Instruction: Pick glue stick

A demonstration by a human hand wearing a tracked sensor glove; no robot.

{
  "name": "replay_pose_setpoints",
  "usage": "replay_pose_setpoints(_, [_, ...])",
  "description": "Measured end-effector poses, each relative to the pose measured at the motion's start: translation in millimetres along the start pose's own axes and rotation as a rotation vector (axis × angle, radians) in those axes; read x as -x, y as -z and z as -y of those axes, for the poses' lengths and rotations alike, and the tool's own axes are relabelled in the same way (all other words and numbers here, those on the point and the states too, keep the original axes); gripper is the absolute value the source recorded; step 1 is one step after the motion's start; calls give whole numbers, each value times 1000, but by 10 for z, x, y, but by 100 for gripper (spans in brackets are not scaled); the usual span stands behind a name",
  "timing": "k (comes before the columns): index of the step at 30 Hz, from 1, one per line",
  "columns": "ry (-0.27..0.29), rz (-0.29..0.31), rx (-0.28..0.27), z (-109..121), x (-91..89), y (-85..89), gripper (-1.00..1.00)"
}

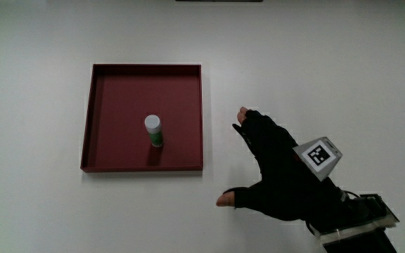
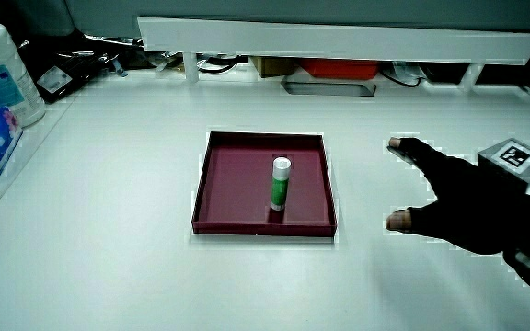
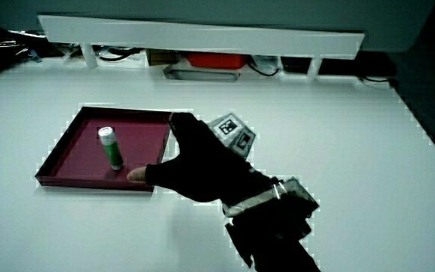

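- One glue stick [image 1: 154, 131], white-capped with a green body, is seen standing upright inside a shallow dark red tray [image 1: 104, 116] on the white table [image 1: 315, 63].
- The hand [image 1: 276, 169] is held beside the tray, over the bare table, apart from the glue stick.
- Its fingers [image 1: 243, 114] are spread, and nothing is gripped.
- The patterned cube [image 1: 318, 156] is carried on the back of the hand.
- In both side views the glue stick [image 2: 281, 183] [image 3: 111, 146] is shown untouched.

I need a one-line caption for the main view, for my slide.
Gloved hand, fingers spread and holding nothing, beside a dark red tray in which a green glue stick with a white cap stands upright.
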Motion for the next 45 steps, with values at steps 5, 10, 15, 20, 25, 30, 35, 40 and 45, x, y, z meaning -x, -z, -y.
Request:
replay_pose_setpoints(5, [104, -92, 41, -205, 71, 58, 0])
replay_pose_setpoints(10, [94, -100, 72, -478, 103, 157, 0])
replay_pose_setpoints(15, [-47, -95, 64, -754, 53, 244, 0])
replay_pose_setpoints(20, [-94, -111, 62, -958, 14, 333, 0])
replay_pose_setpoints(25, [-117, -145, 57, -1109, -14, 415, 0])
replay_pose_setpoints(30, [-102, -177, 69, -1239, -73, 487, 0])
replay_pose_setpoints(35, [-119, -215, 83, -1371, -93, 548, 0])
replay_pose_setpoints(40, [-120, -223, 89, -1461, -89, 618, 0])
replay_pose_setpoints(45, [-106, -230, 101, -1504, -116, 675, 0])
